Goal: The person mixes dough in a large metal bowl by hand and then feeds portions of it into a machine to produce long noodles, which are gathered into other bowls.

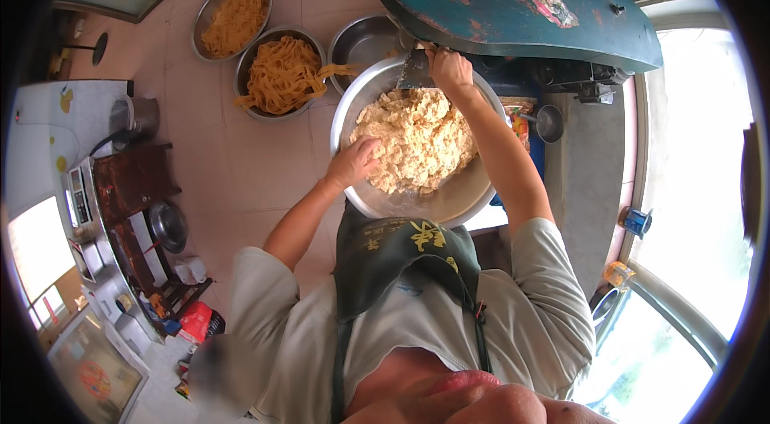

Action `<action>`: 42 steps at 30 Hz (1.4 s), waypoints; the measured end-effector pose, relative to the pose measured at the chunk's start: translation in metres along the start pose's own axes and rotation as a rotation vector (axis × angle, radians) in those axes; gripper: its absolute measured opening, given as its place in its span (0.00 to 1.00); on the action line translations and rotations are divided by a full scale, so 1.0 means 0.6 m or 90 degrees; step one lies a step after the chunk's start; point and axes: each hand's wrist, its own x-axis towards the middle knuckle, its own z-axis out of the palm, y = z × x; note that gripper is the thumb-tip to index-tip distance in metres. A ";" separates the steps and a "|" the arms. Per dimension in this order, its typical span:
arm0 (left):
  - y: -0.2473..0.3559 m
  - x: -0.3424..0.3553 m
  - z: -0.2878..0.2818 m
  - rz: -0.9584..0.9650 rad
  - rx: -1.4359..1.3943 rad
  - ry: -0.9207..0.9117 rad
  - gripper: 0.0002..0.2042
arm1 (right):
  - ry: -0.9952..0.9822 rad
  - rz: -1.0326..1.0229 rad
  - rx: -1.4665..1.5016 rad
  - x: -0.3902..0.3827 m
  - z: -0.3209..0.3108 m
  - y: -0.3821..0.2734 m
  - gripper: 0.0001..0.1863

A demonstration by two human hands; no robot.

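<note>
The person's left arm was bent at the elbow, its bare forearm slanting forward and inward. The left hand was low, back upward, its fingers loosely bent and pointing inward to the right; the fingertips were partly hidden. The right arm reached farther ahead, its bare forearm angled forward and to the left, from the elbow to the wrist. The right hand was curled in a grip, knuckles forward, well ahead of the left. The two hands were apart, and both forearms converged before the torso.
</note>
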 end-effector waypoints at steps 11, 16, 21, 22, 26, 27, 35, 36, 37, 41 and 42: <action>0.067 0.095 -0.019 0.071 0.128 0.106 0.21 | -0.019 0.024 0.037 -0.010 0.015 -0.004 0.28; 0.089 0.273 -0.040 0.217 0.281 0.240 0.18 | -0.011 0.021 0.034 -0.081 -0.036 0.006 0.23; 0.115 0.297 -0.031 0.156 0.260 0.141 0.17 | 0.054 0.005 0.058 -0.122 -0.064 0.053 0.24; 0.098 0.271 -0.018 0.111 0.221 0.091 0.16 | 0.051 0.014 0.079 -0.138 -0.079 0.054 0.23; 0.070 0.211 0.038 -0.103 0.214 0.014 0.22 | 0.066 0.034 0.208 -0.224 -0.090 0.074 0.21; 0.056 0.203 0.057 -0.120 0.263 0.035 0.25 | 0.076 0.031 0.247 -0.251 -0.087 0.087 0.20; -0.018 0.266 0.102 -0.261 0.252 -0.086 0.32 | 0.061 0.115 0.285 -0.438 -0.009 0.177 0.16; -0.015 0.269 0.102 -0.284 0.242 -0.086 0.29 | 0.062 0.122 0.282 -0.451 0.005 0.184 0.16; -0.006 0.272 0.103 -0.286 0.254 -0.092 0.30 | 0.064 0.130 0.279 -0.461 0.013 0.186 0.16; -0.003 0.264 0.105 -0.268 0.287 -0.076 0.27 | 0.040 0.101 0.251 -0.473 0.039 0.184 0.16; -0.014 0.258 0.104 -0.258 0.292 -0.060 0.25 | 0.040 0.074 0.242 -0.474 0.048 0.185 0.16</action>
